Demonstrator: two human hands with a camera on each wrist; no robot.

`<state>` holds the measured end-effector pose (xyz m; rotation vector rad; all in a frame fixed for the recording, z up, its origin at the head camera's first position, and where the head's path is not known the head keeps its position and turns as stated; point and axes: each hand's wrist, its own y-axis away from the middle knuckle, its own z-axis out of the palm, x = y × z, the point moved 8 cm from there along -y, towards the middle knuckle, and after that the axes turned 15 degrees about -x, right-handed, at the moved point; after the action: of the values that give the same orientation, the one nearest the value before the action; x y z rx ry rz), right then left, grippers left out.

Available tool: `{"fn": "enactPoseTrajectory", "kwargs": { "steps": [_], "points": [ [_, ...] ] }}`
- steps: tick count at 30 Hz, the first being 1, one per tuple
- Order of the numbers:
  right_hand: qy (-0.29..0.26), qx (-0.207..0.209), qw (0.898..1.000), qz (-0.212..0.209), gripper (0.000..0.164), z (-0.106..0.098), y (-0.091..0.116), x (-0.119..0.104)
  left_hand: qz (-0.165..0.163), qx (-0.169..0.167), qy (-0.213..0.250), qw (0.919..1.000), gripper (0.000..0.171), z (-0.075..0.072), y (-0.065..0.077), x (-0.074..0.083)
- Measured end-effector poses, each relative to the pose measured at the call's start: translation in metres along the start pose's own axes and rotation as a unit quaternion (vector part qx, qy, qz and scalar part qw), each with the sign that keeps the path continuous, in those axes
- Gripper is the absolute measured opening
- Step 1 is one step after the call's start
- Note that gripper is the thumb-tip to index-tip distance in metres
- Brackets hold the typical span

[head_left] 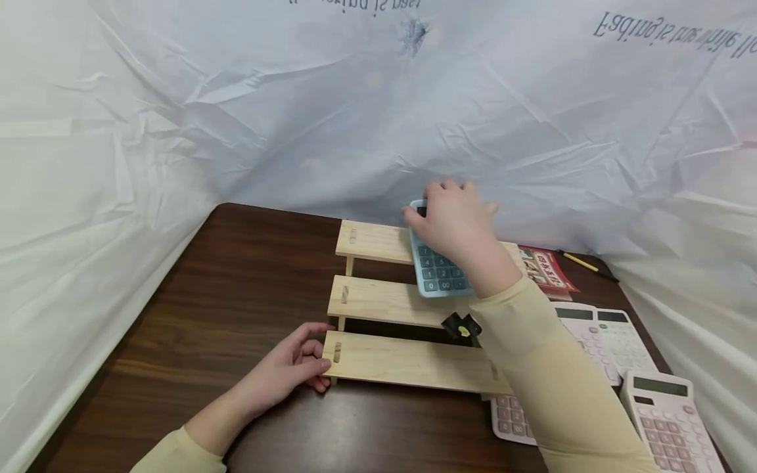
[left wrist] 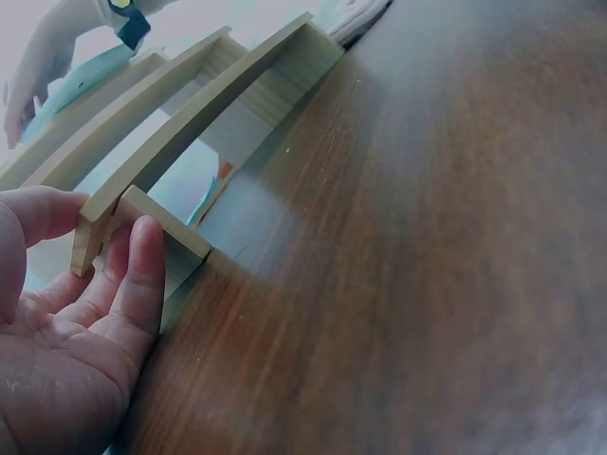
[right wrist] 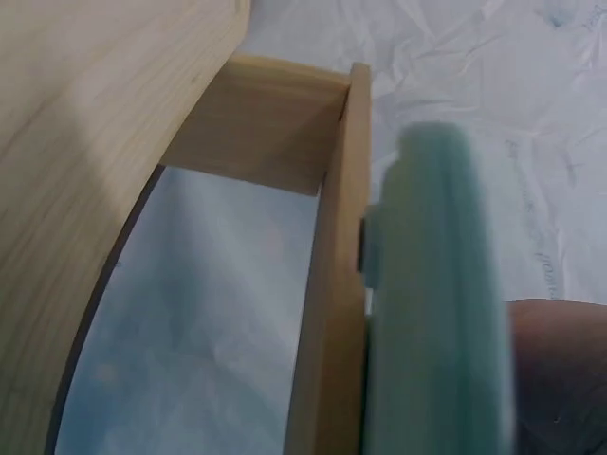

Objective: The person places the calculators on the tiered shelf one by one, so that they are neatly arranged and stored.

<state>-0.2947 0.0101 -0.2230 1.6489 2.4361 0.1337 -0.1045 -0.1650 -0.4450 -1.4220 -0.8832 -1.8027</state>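
Observation:
A stepped wooden rack (head_left: 408,361) with three slats stands on the dark table. My left hand (head_left: 278,378) pinches the left end of its front slat, thumb on top and fingers underneath, as the left wrist view shows up close. In my right hand (head_left: 458,226) is a light blue calculator (head_left: 434,287), keys facing up, gripped near its top with fingers and thumb spread across it. It overlaps the back and middle slats in the head view. The right wrist view shows the calculator's edge (right wrist: 436,303) close beside a wooden slat (right wrist: 332,313).
Pink calculators (head_left: 671,427) and a white calculator (head_left: 627,345) lie right of the rack, one partly under my right sleeve. Behind them are a red printed packet (head_left: 550,269) and a yellow pen (head_left: 581,262). Pale cloth (head_left: 331,131) hangs along the table's back edge.

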Motion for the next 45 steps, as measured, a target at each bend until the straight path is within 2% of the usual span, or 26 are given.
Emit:
{"fn": "enactPoseTrajectory", "kwargs": {
  "steps": [5, 10, 15, 18, 20, 24, 29, 31, 36, 41, 45],
  "points": [
    [-0.013, -0.008, 1.000, 0.009, 0.056, 0.006, -0.007, 0.004, -0.001, -0.002, 0.002, 1.0000, 0.060, 0.000, 0.001, 0.001],
    [-0.030, 0.003, 0.999, -0.014, 0.062, 0.007, -0.002, 0.009, 0.001, 0.000, 0.000, 1.0000, 0.059, -0.002, 0.000, -0.001],
    [-0.031, 0.028, 0.998, -0.047, 0.079, 0.005, 0.019, 0.022, 0.004, -0.004, 0.000, 1.0000, 0.059, -0.003, -0.003, -0.001],
    [-0.038, 0.056, 0.996, -0.061, 0.079, 0.001, 0.041, 0.036, 0.007, -0.008, 0.001, 0.9999, 0.059, -0.001, -0.005, 0.000],
    [-0.048, 0.078, 0.992, -0.082, 0.072, 0.002, 0.057, 0.044, 0.008, -0.009, 0.002, 0.9999, 0.059, 0.001, -0.006, 0.001],
    [-0.075, 0.096, 0.984, -0.130, 0.062, 0.013, 0.088, 0.054, 0.011, -0.016, 0.015, 0.9997, 0.058, 0.001, -0.006, 0.003],
    [-0.086, 0.094, 0.976, -0.175, 0.064, 0.029, 0.113, 0.056, 0.037, -0.008, 0.030, 0.9988, 0.058, 0.002, 0.000, 0.006],
    [-0.072, 0.093, 0.971, -0.209, 0.066, 0.033, 0.120, 0.052, 0.052, 0.003, 0.024, 0.9984, 0.059, 0.003, 0.003, 0.007],
    [-0.044, 0.106, 0.953, -0.279, 0.062, 0.034, 0.130, 0.039, 0.073, 0.028, 0.005, 0.9969, 0.061, 0.003, 0.013, 0.012],
    [-0.046, 0.151, 0.941, -0.299, 0.052, 0.029, 0.131, 0.030, 0.078, 0.029, 0.010, 0.9965, 0.061, 0.004, 0.019, 0.014],
    [-0.056, 0.168, 0.933, -0.313, 0.044, 0.029, 0.131, 0.024, 0.086, 0.018, 0.011, 0.9961, 0.060, 0.006, 0.018, 0.016]
  ]
}}
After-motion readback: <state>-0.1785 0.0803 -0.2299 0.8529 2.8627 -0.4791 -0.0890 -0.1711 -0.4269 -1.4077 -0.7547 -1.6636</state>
